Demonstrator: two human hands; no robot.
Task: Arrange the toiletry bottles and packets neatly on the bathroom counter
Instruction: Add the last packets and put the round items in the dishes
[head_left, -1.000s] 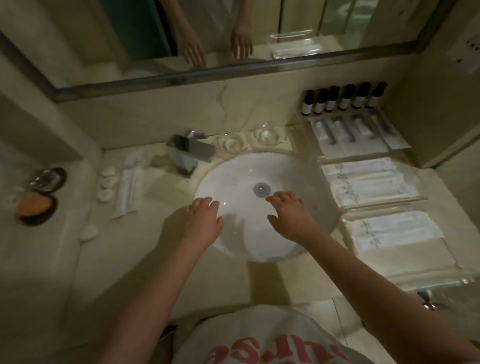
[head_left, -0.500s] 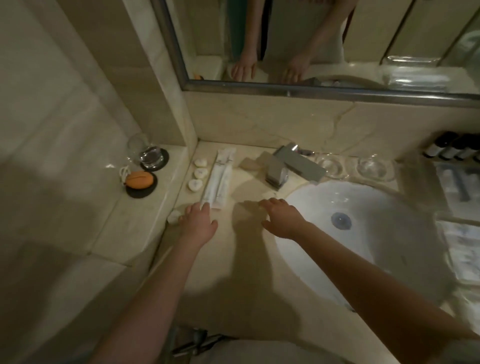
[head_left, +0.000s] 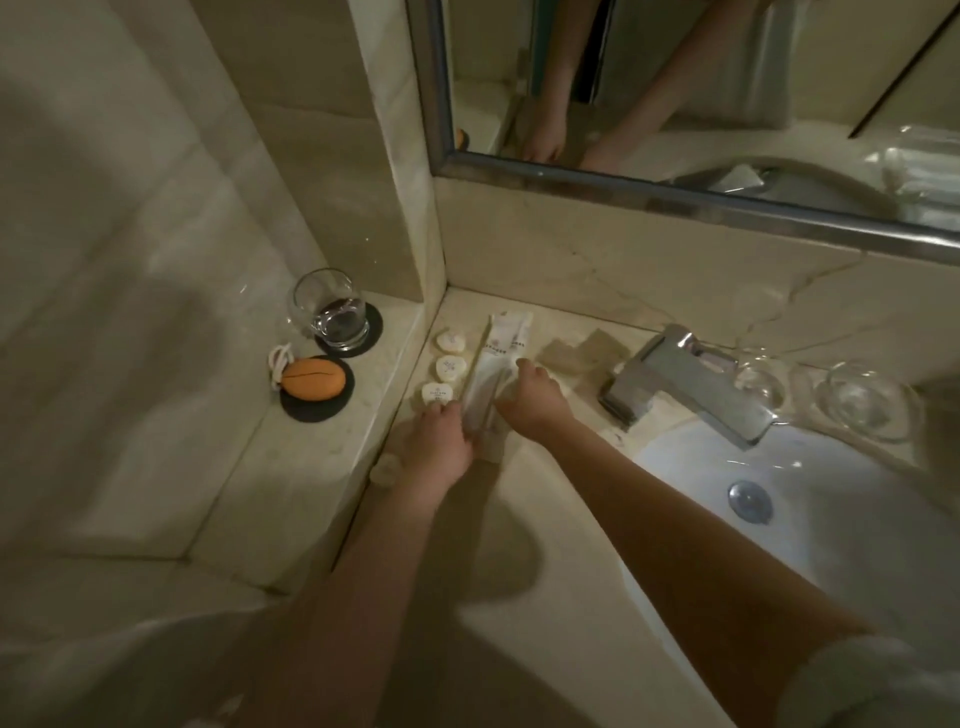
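Observation:
Two long white toiletry packets (head_left: 500, 358) lie side by side on the beige marble counter (head_left: 561, 509), left of the sink. My left hand (head_left: 439, 447) rests at the near left edge of the packets, fingers touching them. Over their right side lies my right hand (head_left: 532, 400), its fingers on the packets. Whether either hand grips them is unclear. Three small white heart-shaped soaps (head_left: 448, 368) sit in a column just left of the packets. A fourth small white piece (head_left: 384, 470) lies near the counter's left edge, by my left wrist.
A raised ledge at left carries a glass tumbler (head_left: 332, 309) on a dark coaster and an orange oval object (head_left: 313, 378) on another. A chrome faucet (head_left: 691, 384) overhangs the white basin (head_left: 810, 525). Two glass dishes (head_left: 862, 400) stand behind it. A mirror (head_left: 701, 88) spans the back wall.
My view has swung left, away from the bottles and towels at right. Both hands moved from over the basin to the long packets and now touch them.

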